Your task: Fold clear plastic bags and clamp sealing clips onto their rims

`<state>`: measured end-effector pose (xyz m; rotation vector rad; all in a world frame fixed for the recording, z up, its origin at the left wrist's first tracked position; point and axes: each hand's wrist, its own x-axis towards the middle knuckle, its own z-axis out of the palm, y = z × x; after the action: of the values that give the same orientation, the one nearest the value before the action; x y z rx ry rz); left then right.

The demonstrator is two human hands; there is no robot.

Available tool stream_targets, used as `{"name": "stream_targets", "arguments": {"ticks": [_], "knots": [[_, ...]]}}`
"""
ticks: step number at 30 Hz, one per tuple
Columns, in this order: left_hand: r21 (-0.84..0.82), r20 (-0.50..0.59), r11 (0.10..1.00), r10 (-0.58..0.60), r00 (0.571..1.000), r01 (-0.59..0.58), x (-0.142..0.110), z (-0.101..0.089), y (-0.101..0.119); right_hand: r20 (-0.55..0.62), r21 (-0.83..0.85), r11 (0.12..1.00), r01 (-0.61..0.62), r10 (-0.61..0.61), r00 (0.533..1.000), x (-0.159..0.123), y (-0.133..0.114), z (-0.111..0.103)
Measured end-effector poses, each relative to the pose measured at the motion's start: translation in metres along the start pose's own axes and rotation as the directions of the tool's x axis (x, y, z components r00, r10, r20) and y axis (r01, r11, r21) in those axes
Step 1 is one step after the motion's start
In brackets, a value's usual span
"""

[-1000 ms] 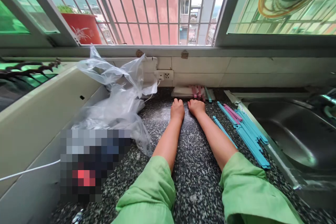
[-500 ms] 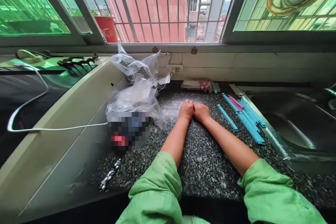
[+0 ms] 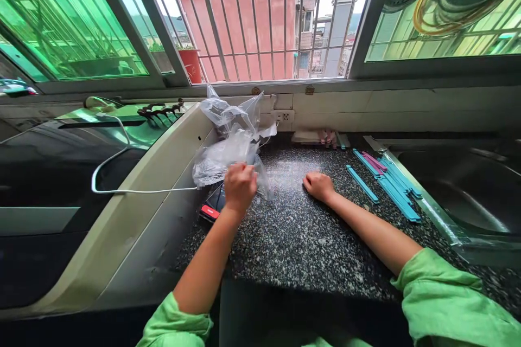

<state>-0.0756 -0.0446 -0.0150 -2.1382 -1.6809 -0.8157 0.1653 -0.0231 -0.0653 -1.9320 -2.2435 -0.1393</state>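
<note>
My left hand [image 3: 240, 188] is closed in a loose fist, raised in front of the clear plastic bag [image 3: 222, 154]. Just below it lies a dark phone-like device with a red corner [image 3: 210, 212], partly covered by the hand. My right hand [image 3: 319, 186] rests on the speckled black countertop [image 3: 297, 238] with its fingers curled under. What either hand holds, if anything, is hidden. To the right of my right hand lies a single blue plastic strip [image 3: 362, 184], beside a pile of blue strips [image 3: 393, 192] with pink strips [image 3: 373, 162] on top.
A steel sink [image 3: 459, 190] borders the counter on the right. A packed bundle of strips [image 3: 315, 138] lies by the back wall under a socket [image 3: 284, 116]. At left, a pale raised ledge [image 3: 134, 217] is crossed by a white cable [image 3: 142, 191].
My left hand has parted from the right and moved left to the plastic bag and the device. My right hand stays closed on the counter. The view has shifted left.
</note>
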Motion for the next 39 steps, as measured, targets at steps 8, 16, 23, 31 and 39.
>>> {"name": "stream_targets", "arguments": {"ticks": [8, 16, 23, 31, 39], "knots": [[0.222, -0.085, 0.953, -0.192, 0.978, 0.207, -0.015, -0.007, -0.065, -0.032, 0.136, 0.917, 0.375, -0.374, 0.927, -0.059, -0.039, 0.0], [0.145, -0.187, 0.976, -0.133, 0.973, 0.161, -0.012, -0.012, -0.064, -0.289, 0.539, 0.678, 0.5, -0.409, 0.866, -0.073, -0.096, -0.008], [0.206, -0.182, 0.978, 0.048, 0.982, -0.01, -0.05, -0.03, -0.034, 0.239, 0.97, 0.06, -0.237, -0.024, 0.971, 0.007, -0.177, -0.032], [0.071, -0.128, 0.965, 0.261, 0.957, -0.253, -0.092, -0.033, 0.003, 0.141, 0.982, 0.11, -0.156, 0.133, 0.981, 0.039, -0.171, -0.033], [-0.174, 0.003, 0.912, 0.377, 0.926, -0.371, -0.11, -0.019, 0.056, 0.054, 0.978, 0.195, -0.078, 0.129, 0.99, -0.02, -0.074, -0.049]]}}
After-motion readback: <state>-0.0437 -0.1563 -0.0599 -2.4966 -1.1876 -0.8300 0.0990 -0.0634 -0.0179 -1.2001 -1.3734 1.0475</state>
